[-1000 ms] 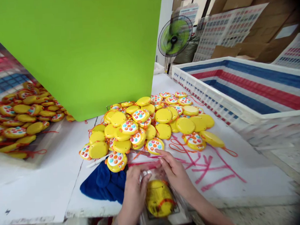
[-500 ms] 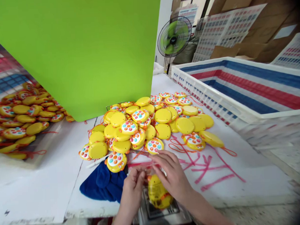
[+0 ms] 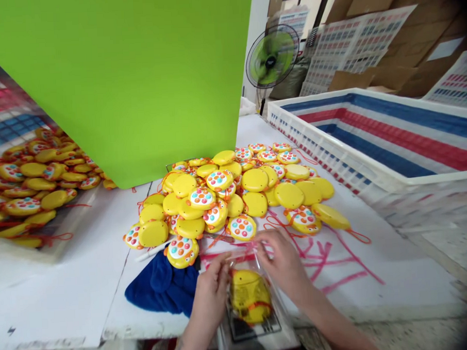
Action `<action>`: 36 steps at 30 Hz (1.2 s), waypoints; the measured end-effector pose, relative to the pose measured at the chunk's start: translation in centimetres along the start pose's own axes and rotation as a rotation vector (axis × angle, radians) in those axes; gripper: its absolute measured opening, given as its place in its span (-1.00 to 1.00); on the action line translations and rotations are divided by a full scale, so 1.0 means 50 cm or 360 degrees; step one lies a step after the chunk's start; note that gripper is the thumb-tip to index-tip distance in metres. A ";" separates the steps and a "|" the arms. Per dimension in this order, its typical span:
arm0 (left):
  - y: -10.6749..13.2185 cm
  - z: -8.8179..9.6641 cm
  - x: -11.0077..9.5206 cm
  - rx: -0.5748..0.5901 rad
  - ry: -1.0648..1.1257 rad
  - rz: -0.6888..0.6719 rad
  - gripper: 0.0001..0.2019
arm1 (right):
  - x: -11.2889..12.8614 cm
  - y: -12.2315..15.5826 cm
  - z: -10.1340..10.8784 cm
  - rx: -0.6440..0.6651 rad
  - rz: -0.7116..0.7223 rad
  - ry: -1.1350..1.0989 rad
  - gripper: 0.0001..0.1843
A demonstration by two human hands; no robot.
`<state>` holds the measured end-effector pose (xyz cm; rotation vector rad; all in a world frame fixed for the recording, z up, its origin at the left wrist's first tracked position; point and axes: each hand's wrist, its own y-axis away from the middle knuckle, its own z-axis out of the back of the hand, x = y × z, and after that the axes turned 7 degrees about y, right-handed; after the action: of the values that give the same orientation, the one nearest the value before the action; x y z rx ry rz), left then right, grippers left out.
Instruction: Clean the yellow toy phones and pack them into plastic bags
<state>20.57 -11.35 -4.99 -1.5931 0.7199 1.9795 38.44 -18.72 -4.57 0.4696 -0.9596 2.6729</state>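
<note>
A yellow toy (image 3: 246,285) with an orange cord lies inside a clear plastic bag (image 3: 277,317) at the table's front edge. My left hand (image 3: 210,287) pinches the bag's upper left edge between thumb and fingers. At the upper right corner of the bag, my right hand (image 3: 280,258) is closed with fingertips together. Beyond my hands is a heap of yellow animal-shaped toys (image 3: 191,227), some showing white faces with coloured dots, others plain backs. One dotted toy (image 3: 181,251) rests partly on a dark blue cloth (image 3: 159,286) left of my left hand.
A large green panel (image 3: 137,86) stands behind the heap. A crate of more toys (image 3: 35,170) is at left. A white crate with striped lining (image 3: 392,181) sits at right. A white pen (image 3: 151,252) lies by the cloth. Behind are a fan (image 3: 270,60) and cardboard boxes (image 3: 413,48).
My right hand has moved up and right from over the toy to the bag's corner. More of the bagged toy shows now. My left hand has barely moved.
</note>
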 end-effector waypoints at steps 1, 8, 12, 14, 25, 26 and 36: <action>-0.004 0.002 0.011 -0.0038 0.0083 0.0069 -0.65 | -0.033 0.013 0.013 -0.0036 -0.0054 0.0050 -0.85; -0.018 0.012 0.049 -0.0098 0.0526 0.0299 -0.52 | -0.265 0.174 0.103 0.0031 -0.0247 0.0703 -0.86; -0.018 0.012 0.050 -0.0055 0.0552 0.0329 -0.49 | -0.286 0.189 0.116 -0.0007 -0.0167 0.0769 -0.74; -0.019 0.012 0.052 -0.0009 0.0530 0.0325 -0.51 | -0.265 0.163 0.113 -0.0234 -0.0296 0.0741 -0.71; -0.020 0.017 0.042 -0.0035 0.0637 0.0254 -0.62 | -0.033 0.049 -0.017 0.0750 -0.0644 -0.0676 -0.79; -0.020 0.019 0.042 -0.0034 0.0655 0.0248 -0.62 | -0.028 0.047 -0.024 0.0797 -0.0693 -0.0809 -0.81; -0.023 0.042 0.052 0.0103 0.0949 0.0389 -0.56 | -0.079 0.049 -0.001 0.0794 -0.0988 -0.1107 -0.70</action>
<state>19.34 -8.95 -7.27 -2.1637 1.2387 1.6025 41.17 -21.07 -7.52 1.5729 -0.1698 2.1402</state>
